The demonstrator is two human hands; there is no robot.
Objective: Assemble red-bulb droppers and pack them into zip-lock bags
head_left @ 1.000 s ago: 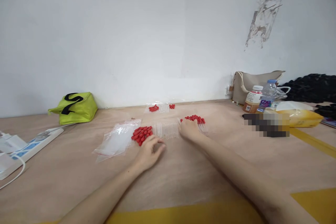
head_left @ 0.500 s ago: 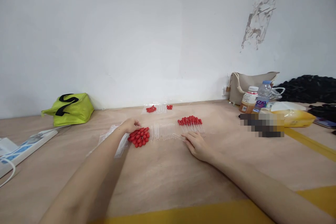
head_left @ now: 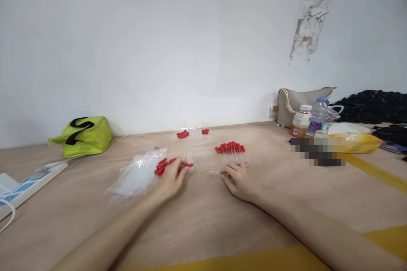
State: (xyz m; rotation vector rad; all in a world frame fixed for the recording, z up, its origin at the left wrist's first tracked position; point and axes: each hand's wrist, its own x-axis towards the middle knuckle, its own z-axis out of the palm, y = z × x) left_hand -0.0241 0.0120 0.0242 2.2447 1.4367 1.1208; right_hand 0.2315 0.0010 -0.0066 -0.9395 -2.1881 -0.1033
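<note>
My left hand [head_left: 174, 178] pinches a red rubber bulb [head_left: 190, 164] between thumb and fingers, its end pointing right. Partly hidden behind that hand is a pile of red rubber bulbs [head_left: 160, 165]. In my right hand [head_left: 238, 180] is a clear glass dropper tube [head_left: 215, 172], its free end pointing left toward the bulb, with a gap between them. A row of clear glass tubes [head_left: 200, 161] lies just beyond both hands. Behind my right hand, several droppers with red bulbs [head_left: 230, 148] lie side by side, bulbs toward the wall.
Clear zip bags [head_left: 136, 173] lie left of the bulb pile. Near the wall is another bag [head_left: 193, 134] with red bulbs and tubes. A lime bag [head_left: 90, 137] and power strip [head_left: 34, 184] sit left; bottles [head_left: 302, 120] and a yellow packet [head_left: 356, 142] stand right.
My left hand has moved right from the far side of the bulb pile and now holds one bulb near the tube. The right hand keeps its tube, now turned nearly level.
</note>
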